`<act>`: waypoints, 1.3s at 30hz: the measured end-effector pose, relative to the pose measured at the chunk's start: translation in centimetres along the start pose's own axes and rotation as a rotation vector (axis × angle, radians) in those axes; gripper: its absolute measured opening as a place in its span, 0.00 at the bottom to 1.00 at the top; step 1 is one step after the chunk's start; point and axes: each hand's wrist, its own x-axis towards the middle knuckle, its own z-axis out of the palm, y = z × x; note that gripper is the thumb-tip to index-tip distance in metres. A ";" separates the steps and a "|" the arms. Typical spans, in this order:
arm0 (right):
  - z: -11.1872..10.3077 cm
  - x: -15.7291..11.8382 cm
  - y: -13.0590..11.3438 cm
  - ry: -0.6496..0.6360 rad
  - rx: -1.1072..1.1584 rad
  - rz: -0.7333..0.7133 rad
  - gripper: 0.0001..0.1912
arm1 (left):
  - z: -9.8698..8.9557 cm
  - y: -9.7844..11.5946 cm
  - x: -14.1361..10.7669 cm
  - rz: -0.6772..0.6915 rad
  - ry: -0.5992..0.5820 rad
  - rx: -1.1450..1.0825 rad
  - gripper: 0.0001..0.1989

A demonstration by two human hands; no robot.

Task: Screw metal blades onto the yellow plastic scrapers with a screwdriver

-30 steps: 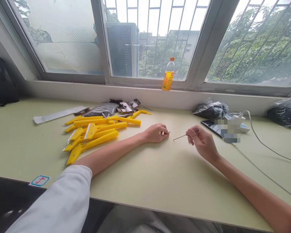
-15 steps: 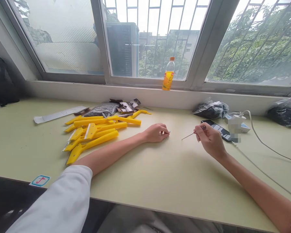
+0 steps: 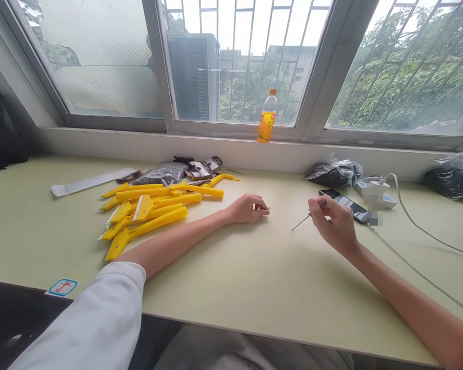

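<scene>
My right hand (image 3: 336, 223) is closed around a thin screwdriver (image 3: 300, 224), its slim metal shaft slanting down to the left toward the table. Resting on the tabletop to its left, my left hand (image 3: 249, 208) pinches a tiny metal piece (image 3: 269, 208) at the fingertips; its exact kind is too small to make out. The two hands are apart. Left of my left hand lies a heap of yellow scrapers (image 3: 154, 211) with flat heads, some showing metal blades. My left forearm passes just in front of this heap.
A phone (image 3: 345, 204) and a white charger (image 3: 372, 192) with its cable lie behind my right hand. Black-filled plastic bags (image 3: 335, 172) sit along the wall. An orange drink bottle (image 3: 266, 121) stands on the sill. Dark packaging (image 3: 206, 168) lies behind the scrapers.
My right hand has tilted slightly, and the screwdriver's tip has moved a little down and to the right. My left hand holds its pinch in nearly the same place.
</scene>
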 end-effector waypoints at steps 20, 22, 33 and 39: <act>-0.3 0.2 -0.3 -0.014 0.017 -0.166 0.17 | -0.1 -0.2 0.2 -0.019 0.005 -0.019 0.07; -0.3 0.2 -0.4 -0.006 0.027 -0.178 0.17 | -0.1 -0.2 0.2 -0.018 0.011 -0.006 0.07; 0.1 0.2 -0.5 -0.124 0.174 -0.009 0.20 | 0.0 -0.4 0.1 -0.025 0.007 0.003 0.07; 1.2 0.1 0.2 -0.285 0.139 0.051 0.23 | 0.1 -0.5 0.1 -0.011 0.008 0.016 0.07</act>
